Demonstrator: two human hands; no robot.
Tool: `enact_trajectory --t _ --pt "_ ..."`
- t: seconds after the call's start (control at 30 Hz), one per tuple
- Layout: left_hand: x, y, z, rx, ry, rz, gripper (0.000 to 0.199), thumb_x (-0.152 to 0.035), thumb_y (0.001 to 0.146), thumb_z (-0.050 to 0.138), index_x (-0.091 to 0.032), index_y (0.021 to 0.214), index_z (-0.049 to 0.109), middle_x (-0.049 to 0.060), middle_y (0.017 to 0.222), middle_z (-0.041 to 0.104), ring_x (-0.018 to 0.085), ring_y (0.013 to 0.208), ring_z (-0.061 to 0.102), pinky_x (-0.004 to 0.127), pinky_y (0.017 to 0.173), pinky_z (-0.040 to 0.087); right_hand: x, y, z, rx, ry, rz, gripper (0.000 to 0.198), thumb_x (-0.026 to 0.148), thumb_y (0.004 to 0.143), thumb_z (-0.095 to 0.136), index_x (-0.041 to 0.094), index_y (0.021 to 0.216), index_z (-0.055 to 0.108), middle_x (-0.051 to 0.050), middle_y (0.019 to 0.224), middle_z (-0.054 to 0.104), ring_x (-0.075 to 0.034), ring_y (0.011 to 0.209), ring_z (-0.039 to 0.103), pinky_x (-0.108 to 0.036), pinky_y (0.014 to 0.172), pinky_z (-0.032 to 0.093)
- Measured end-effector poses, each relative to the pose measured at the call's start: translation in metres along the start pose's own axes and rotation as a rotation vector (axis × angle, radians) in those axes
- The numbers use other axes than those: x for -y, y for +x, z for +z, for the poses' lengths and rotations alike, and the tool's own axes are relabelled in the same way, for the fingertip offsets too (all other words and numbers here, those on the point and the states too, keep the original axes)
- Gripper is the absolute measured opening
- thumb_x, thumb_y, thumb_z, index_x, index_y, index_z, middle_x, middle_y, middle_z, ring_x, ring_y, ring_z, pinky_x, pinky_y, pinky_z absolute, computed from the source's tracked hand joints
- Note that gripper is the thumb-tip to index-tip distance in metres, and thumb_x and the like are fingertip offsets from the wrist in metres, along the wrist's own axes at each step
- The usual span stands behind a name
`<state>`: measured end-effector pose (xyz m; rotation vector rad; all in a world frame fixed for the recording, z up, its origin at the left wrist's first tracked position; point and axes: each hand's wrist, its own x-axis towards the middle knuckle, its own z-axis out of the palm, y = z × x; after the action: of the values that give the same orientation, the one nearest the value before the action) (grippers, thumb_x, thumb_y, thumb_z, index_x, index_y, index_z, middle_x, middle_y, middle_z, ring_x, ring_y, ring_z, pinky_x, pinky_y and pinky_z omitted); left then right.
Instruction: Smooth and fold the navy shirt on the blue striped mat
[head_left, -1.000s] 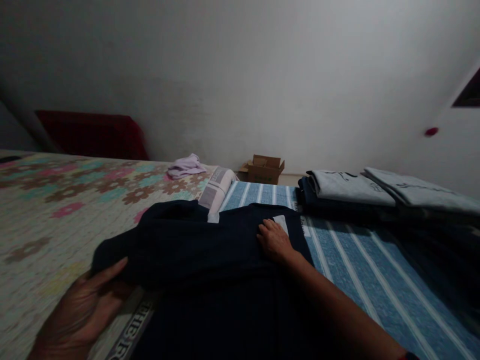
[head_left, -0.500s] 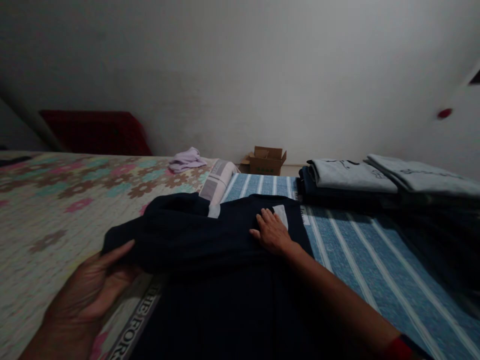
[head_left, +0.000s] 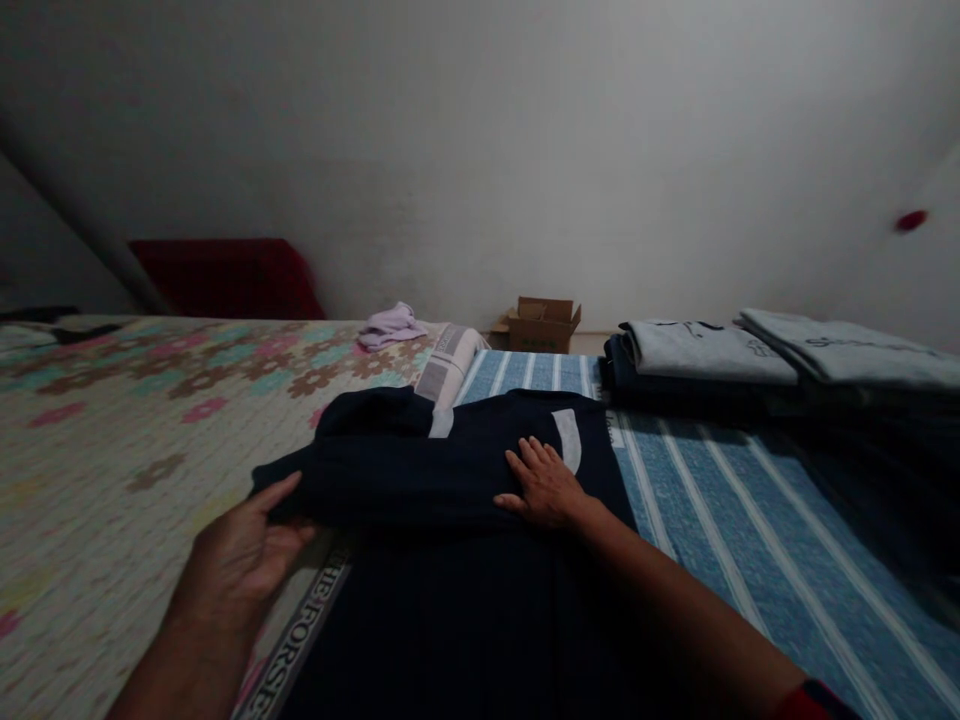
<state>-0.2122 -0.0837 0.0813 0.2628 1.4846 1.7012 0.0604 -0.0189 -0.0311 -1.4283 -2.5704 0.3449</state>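
Observation:
A navy long-sleeved top (head_left: 450,610) lies spread in front of me, with one sleeve laid across its upper part. My left hand (head_left: 244,545) pinches the cuff end of that sleeve (head_left: 360,480) between thumb and fingers, at the left side. Flat on the fabric, fingers spread, rests my right hand (head_left: 546,485), just below a pale grey patch (head_left: 568,440). A second light patch (head_left: 441,423) shows at the shoulder, left of the middle. The dark fabric hides the folds under it.
The top lies on a blue striped cloth (head_left: 712,500) beside a floral bedspread (head_left: 187,450). Folded grey garments (head_left: 712,352) stand in stacks at the right. A lilac cloth (head_left: 391,327), a cardboard box (head_left: 541,328) and a dark red panel (head_left: 225,278) are by the wall.
My left hand has moved right with the sleeve's cuff end. My right hand has slid slightly toward me over the fabric. The view has turned a little left.

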Motion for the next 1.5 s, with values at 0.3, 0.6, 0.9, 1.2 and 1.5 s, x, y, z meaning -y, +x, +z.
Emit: enact_trajectory --t 0.3,0.6,0.9,1.2,1.5 --pt "-0.013 -0.030 0.019 0.146 0.019 0.243 0.025 0.004 0.069 0.055 -0.011 0.087 0.064 0.001 0.075 0.067 0.013 0.064 0.062 0.026 0.054 0.057 0.002 0.005 -0.002 0.026 -0.010 -0.005 0.098 0.080 0.072 0.026 0.010 0.141 0.027 -0.023 0.146 0.020 -0.038 0.135 0.010 -0.050 0.105 0.013" --pt "-0.017 -0.073 0.055 0.279 0.054 0.282 0.025 -0.006 0.058 0.068 -0.012 0.082 0.066 0.002 0.080 0.069 0.017 0.066 0.063 0.027 0.052 0.055 0.004 0.004 -0.005 0.024 -0.006 -0.008 0.099 0.080 0.072 0.027 0.010 0.142 0.026 -0.024 0.146 0.020 -0.038 0.134 0.011 -0.051 0.105 0.011" --pt "0.009 -0.113 0.050 0.662 0.552 0.349 0.027 -0.034 0.063 0.073 -0.014 0.080 0.068 0.003 0.071 0.069 0.019 0.062 0.062 0.026 0.056 0.050 0.005 0.010 -0.003 0.024 -0.044 -0.004 0.103 0.080 0.066 0.041 0.012 0.141 0.027 -0.022 0.146 0.023 -0.042 0.133 0.014 -0.057 0.103 0.013" --pt "0.045 -0.140 0.020 1.297 1.158 0.509 0.024 -0.029 0.085 0.047 -0.015 0.070 0.060 -0.002 0.068 0.061 0.011 0.063 0.053 0.019 0.058 0.039 -0.021 0.024 0.013 0.017 -0.120 -0.009 0.049 0.025 0.091 0.034 0.013 0.138 0.034 -0.015 0.146 0.026 -0.031 0.133 0.023 -0.046 0.102 0.024" --pt "0.113 -0.128 -0.012 1.412 1.123 1.015 0.033 -0.016 0.074 0.049 -0.020 0.106 0.053 0.004 0.100 0.065 0.018 0.093 0.059 0.029 0.086 0.045 -0.031 0.023 -0.001 -0.019 -0.039 -0.081 0.042 0.031 0.089 0.040 0.022 0.130 0.046 -0.012 0.140 0.038 -0.027 0.127 0.033 -0.042 0.096 0.030"
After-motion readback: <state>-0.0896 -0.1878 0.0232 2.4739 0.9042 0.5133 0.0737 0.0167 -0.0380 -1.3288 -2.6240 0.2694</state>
